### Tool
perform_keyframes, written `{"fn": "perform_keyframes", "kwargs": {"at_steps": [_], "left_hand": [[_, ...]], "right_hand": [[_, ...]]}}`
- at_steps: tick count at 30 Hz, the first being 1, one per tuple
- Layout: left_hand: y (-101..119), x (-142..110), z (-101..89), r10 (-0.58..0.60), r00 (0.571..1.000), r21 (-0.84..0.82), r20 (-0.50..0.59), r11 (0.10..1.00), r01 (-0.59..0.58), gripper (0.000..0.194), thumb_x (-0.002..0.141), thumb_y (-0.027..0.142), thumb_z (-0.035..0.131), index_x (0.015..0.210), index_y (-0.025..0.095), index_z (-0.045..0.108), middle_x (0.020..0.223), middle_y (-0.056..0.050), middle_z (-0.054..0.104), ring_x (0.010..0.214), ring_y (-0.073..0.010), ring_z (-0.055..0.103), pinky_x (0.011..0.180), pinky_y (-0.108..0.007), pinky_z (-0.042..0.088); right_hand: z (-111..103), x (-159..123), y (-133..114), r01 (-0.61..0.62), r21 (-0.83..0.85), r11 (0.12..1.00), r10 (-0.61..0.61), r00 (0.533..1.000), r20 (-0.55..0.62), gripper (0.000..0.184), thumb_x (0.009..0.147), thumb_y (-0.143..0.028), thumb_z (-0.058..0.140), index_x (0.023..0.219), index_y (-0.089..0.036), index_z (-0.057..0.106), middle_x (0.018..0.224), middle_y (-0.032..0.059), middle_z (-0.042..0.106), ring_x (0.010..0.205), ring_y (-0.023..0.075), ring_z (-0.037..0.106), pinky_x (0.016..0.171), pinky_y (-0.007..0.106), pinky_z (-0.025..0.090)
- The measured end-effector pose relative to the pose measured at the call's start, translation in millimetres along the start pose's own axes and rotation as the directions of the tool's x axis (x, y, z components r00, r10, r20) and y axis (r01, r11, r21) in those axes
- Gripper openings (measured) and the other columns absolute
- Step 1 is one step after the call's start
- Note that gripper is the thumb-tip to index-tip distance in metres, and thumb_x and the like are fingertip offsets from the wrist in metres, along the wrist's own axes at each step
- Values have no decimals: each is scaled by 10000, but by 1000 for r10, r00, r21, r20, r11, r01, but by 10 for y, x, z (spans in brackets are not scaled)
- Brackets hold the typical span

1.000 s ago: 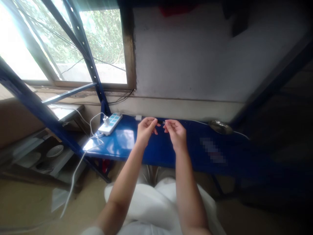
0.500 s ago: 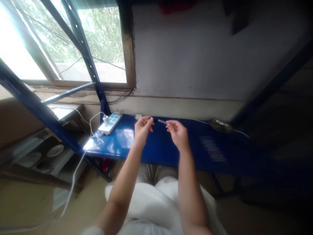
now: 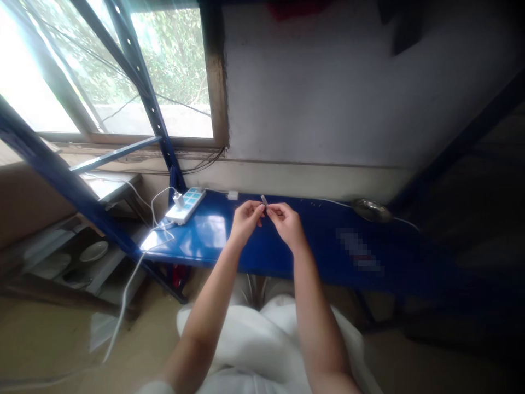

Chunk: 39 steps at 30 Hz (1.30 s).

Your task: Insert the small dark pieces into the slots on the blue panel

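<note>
- right hand (image 3: 288, 223) has a small pale stick (image 3: 264, 200) pinched in its fingertips, poking up right between both hands
- left hand (image 3: 246, 221) is just beside it, fingertips pinching a tiny dark bit (image 3: 263, 207), too small to make out
- blue table (image 3: 266, 251) under both hands
- white plug (image 3: 233, 195) just beyond the left hand
- power strip (image 3: 186, 208) further out, left of the hands
- shiny metal dish (image 3: 372, 211) well off to the right hand's right
</note>
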<state>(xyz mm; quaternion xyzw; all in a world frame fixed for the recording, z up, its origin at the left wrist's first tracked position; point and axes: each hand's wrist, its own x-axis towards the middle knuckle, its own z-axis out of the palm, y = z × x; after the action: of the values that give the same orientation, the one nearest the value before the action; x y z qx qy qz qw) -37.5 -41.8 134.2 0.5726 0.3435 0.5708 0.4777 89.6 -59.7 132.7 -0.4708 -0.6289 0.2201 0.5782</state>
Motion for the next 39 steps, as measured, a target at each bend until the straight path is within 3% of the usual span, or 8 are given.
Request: {"fn": "perform_keyframes", "kwargs": {"at_steps": [6, 11, 16, 19, 23, 27, 34, 39], "left_hand": [[-41, -4, -7, 35, 998, 77, 53, 996, -39, 331, 746, 467, 571, 809, 141, 579, 594, 23, 530, 439, -40, 449, 416, -160, 355], [-63, -5, 17, 34, 997, -1, 75, 999, -34, 326, 779, 453, 537, 935, 167, 556, 640, 29, 513, 443, -35, 432, 420, -159, 353], [-349, 39, -53, 12, 995, 0, -99, 1000, -12, 272, 799, 406, 511, 913, 160, 539, 622, 38, 491, 415, -33, 408, 394, -156, 323], [-663, 51, -165, -72, 975, 93, -209, 991, 94, 217, 796, 352, 498, 841, 146, 550, 579, 42, 482, 402, -40, 403, 389, -156, 308], [-1034, -3, -299, -150, 947, 172, -283, 964, 204, 184, 780, 316, 504, 822, 144, 556, 558, 36, 500, 412, -60, 422, 409, -172, 326], [-1233, -104, -341, -146, 952, 240, -270, 947, 214, 188, 759, 332, 534, 801, 151, 565, 562, 28, 515, 463, -77, 462, 450, -179, 357], [-1349, -201, -359, -133, 969, 314, -211, 929, 195, 214, 782, 348, 497, 825, 153, 574, 581, 22, 524, 497, -85, 474, 482, -184, 373], [-1359, -222, -374, -130, 974, 331, -186, 925, 186, 218, 792, 349, 482, 830, 156, 576, 580, 18, 525, 498, -90, 480, 489, -192, 379]], "right_hand": [[-75, 68, 48, -53, -10, 999, 54, 985, 166, 291, 703, -441, 604, 783, -161, 616, 718, 34, 636, 655, 144, 580, 639, 277, 468], [-119, 153, 58, -38, -109, 993, 63, 969, 237, 265, 695, -425, 607, 725, -161, 606, 694, 27, 645, 628, 143, 579, 616, 267, 448], [-125, 245, 232, -17, -114, 993, 27, 996, 89, 292, 700, -442, 583, 736, -153, 591, 691, 44, 637, 626, 146, 577, 636, 278, 451], [-175, 264, 509, -60, -134, 989, 52, 996, -68, 318, 695, -464, 568, 731, -149, 580, 689, 58, 631, 618, 154, 573, 637, 289, 452], [-286, 186, 986, -217, -213, 953, 165, 958, -234, 370, 663, -503, 563, 720, -137, 581, 702, 90, 643, 638, 179, 579, 648, 308, 454], [-334, 68, 1338, -321, -264, 909, 254, 932, -260, 359, 666, -493, 552, 715, -140, 587, 705, 106, 651, 642, 193, 586, 625, 303, 452], [-204, 89, 1609, -267, -417, 869, 225, 963, -148, 239, 704, -368, 518, 709, -141, 593, 697, 92, 647, 636, 184, 570, 641, 295, 429], [-135, 136, 1742, -292, -473, 831, 266, 956, -123, 215, 723, -331, 515, 755, -142, 611, 730, 91, 653, 651, 184, 570, 613, 282, 415]]}}
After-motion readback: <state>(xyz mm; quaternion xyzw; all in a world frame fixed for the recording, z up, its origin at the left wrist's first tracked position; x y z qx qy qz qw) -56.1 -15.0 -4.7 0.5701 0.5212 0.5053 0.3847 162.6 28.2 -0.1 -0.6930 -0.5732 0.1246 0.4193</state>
